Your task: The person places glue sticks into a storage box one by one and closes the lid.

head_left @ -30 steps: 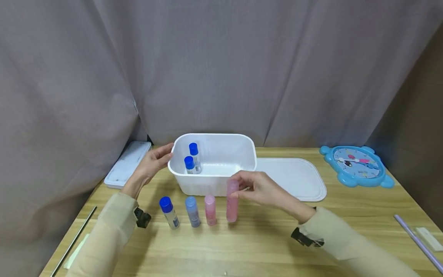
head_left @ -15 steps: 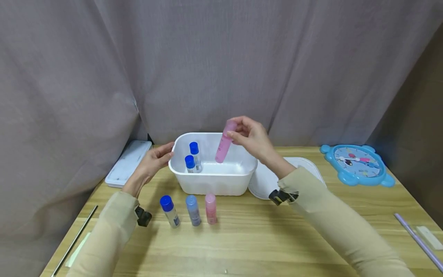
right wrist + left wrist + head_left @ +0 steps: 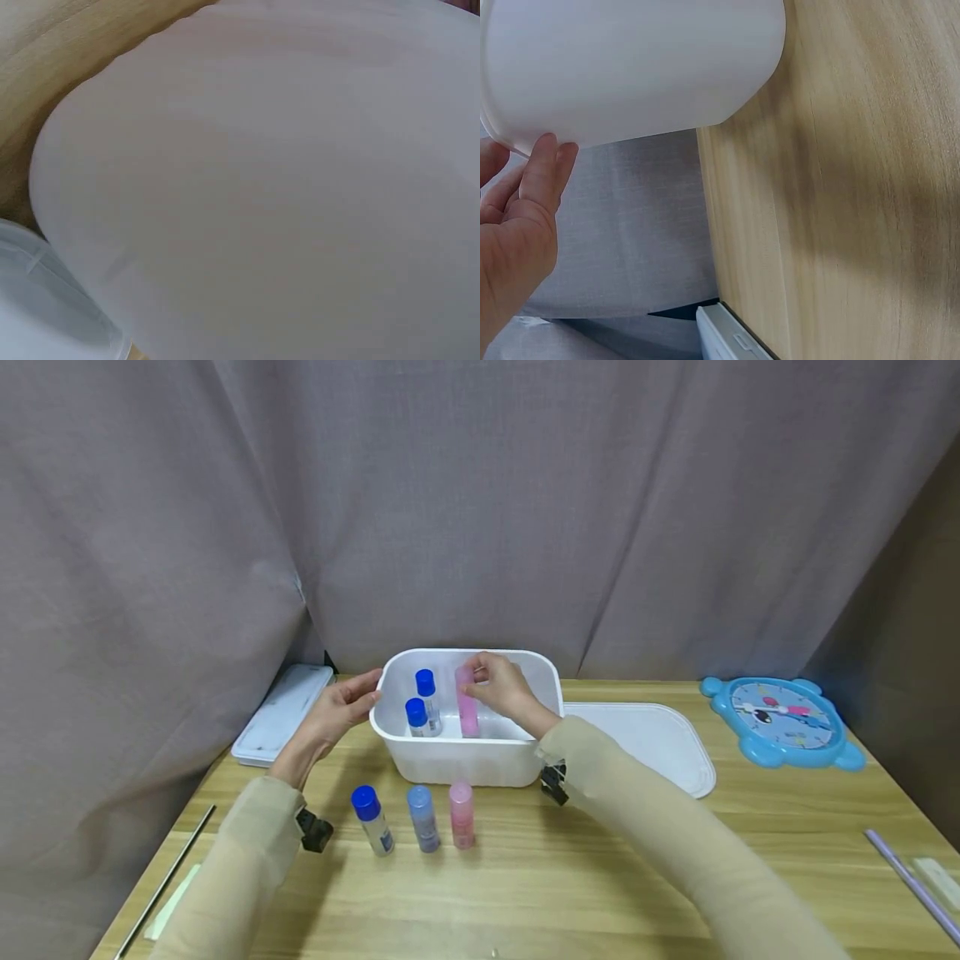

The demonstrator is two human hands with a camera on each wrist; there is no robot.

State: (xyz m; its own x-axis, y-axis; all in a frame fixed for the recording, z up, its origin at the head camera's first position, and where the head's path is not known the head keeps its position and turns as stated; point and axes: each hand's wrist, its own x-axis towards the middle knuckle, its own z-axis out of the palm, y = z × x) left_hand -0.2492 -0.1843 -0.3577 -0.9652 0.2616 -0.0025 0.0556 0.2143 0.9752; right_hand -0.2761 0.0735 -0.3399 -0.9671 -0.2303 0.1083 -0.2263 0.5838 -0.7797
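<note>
A white plastic box (image 3: 461,766) stands near the back of the wooden table. My left hand (image 3: 328,717) rests its fairly straight fingers against the box's left end, right at the rim; the left wrist view shows the fingertips (image 3: 546,144) on the outer wall. Inside the box, my right hand (image 3: 506,689) pinches the upper part of a pink tube-shaped bottle (image 3: 468,718), held upright. Two clear bottles with blue caps (image 3: 425,682) stand left of it. In front are a blue-capped bottle (image 3: 372,821), a light blue bottle (image 3: 423,820) and a shorter pink one (image 3: 462,817).
Right of the box lies its white lid (image 3: 645,743). A blue animal-shaped toy clock (image 3: 783,717) is farther right. At the left are a flat white case (image 3: 281,714) and a thin metal rod (image 3: 165,881). A purple stick (image 3: 911,885) lies at the right edge. Grey curtain hangs behind.
My right hand has lifted the pink bottle from the front row, carried it over the rim and lowered it into the box. The left hand has stayed at the box's left end.
</note>
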